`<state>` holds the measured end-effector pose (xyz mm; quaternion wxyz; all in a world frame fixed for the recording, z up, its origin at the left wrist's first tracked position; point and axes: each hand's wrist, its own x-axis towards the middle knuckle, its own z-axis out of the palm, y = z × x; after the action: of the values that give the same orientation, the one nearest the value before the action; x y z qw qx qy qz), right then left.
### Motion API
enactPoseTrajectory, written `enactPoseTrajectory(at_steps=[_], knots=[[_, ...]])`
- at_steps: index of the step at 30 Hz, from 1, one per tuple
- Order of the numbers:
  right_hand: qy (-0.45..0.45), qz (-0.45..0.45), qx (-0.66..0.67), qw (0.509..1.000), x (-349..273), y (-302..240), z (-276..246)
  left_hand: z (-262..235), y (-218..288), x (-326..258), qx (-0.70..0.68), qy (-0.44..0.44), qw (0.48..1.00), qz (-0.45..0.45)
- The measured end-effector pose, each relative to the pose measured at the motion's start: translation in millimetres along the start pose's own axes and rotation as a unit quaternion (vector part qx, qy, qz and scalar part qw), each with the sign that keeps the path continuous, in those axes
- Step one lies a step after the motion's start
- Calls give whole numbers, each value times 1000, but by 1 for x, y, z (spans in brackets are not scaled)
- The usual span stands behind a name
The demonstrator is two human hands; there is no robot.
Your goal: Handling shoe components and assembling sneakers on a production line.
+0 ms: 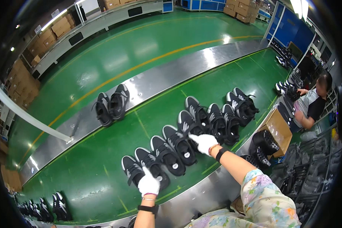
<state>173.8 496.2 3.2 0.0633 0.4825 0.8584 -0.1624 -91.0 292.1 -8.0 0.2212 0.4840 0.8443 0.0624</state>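
Black sneakers (165, 154) lined up on green conveyor belt (89, 174). Gloved left hand (149, 185) at row's left end, gloved right hand (205, 144) mid-row; can't tell whether either grip holds a shoe.

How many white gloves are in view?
2: one glove on the left hand, at the left end of the middle shoes; the other glove on the right hand, farther right among them. Others could be hidden.

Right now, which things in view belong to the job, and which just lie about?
Apparently in use: left hand, right hand, black shoes beneath them, green surface.
Apparently aside: shoe pair at far edge, open carton, stacked boxes.
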Motion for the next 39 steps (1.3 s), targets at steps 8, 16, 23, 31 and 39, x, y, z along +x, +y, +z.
enactPoseTrajectory(at_steps=[8, 16, 23, 31, 39], knots=[[83, 185, -152, 967, 68, 172, -49, 52, 213, 88, -47, -47, 993, 102], [78, 220, -188, 954, 86, 217, -81, 34, 260, 89, -128, -154, 968, 152], [-11, 62, -71, 996, 14, 66, -112, 51, 187, 51, -49, -21, 981, 186], [71, 150, 100, 981, -30, -33, -40, 27, 146, 3, 32, 3, 978, 205], [-82, 19, 186, 979, -248, -122, 9, 31, 55, -190, 131, 20, 976, 175]])
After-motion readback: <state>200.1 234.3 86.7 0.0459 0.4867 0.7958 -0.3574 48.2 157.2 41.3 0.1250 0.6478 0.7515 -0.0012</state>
